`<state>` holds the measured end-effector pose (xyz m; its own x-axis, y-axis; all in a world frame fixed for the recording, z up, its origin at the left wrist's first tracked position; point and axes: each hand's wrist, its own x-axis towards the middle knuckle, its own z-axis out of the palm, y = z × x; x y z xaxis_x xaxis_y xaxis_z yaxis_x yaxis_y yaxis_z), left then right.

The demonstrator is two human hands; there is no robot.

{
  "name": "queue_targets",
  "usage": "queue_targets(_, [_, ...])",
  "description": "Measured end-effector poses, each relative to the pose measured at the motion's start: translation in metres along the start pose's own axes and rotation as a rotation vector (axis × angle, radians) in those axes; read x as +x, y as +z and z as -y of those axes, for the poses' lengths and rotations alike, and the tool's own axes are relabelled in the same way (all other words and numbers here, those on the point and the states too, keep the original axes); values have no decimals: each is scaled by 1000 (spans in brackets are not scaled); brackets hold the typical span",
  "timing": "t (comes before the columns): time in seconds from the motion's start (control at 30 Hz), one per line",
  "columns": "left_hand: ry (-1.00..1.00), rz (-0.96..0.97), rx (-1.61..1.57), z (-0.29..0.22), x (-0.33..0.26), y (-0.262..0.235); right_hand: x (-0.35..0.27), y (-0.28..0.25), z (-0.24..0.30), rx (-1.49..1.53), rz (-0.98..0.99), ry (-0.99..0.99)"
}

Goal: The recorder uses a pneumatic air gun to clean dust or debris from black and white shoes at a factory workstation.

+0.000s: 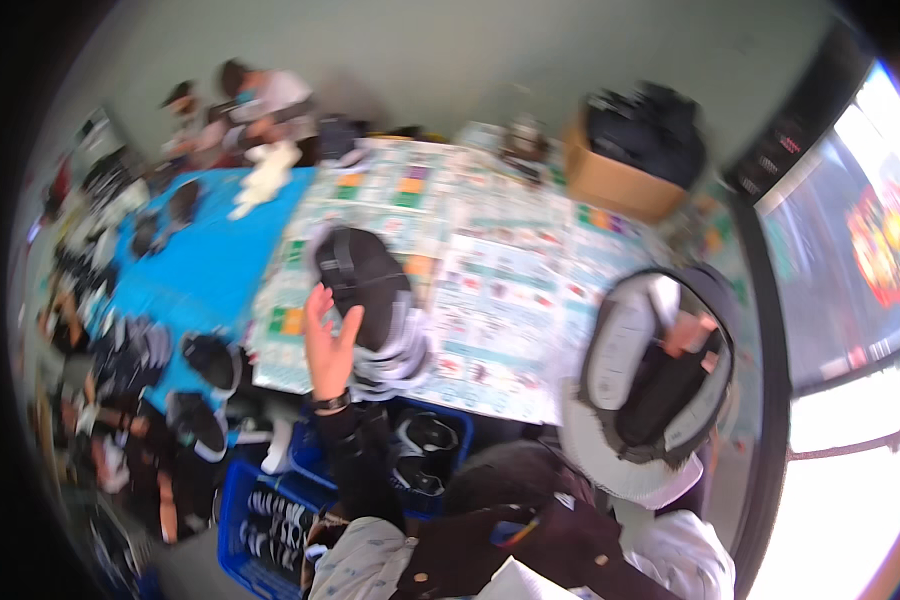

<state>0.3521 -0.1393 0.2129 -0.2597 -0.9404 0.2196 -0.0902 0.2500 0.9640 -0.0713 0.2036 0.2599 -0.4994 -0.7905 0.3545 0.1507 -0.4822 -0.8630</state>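
My left hand (332,345) is raised with its fingers spread, holding nothing. Close beside it on the table lies a stack of black pieces with white edges that look like shoe uppers (365,285). The hand overlaps the stack's near left side; whether it touches cannot be told. At the right, near me, my right hand (688,335) grips a bundle of similar grey, black and white shoe uppers (610,350), held up off the table. Its fingers show through the bundle's opening, and the rest of the hand is hidden.
Printed sheets cover the table (500,330). Blue crates (232,540) with dark pieces stand below its near edge. A cardboard box (620,180) of black material sits at the far right. More dark pieces lie on a blue surface (205,270) at left, with people working around it.
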Motion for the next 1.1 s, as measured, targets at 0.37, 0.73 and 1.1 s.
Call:
queue_targets(0.37, [266,560,125,-38,-63,253,-55,-62,-130,-12,7,423])
queue_targets(0.73, [147,674,344,131,-172,301,-114,-120,-208,-893,18,479])
queue_targets(1.1, [29,658,346,145,-208,309,-148,-157,-239,-733,68,434])
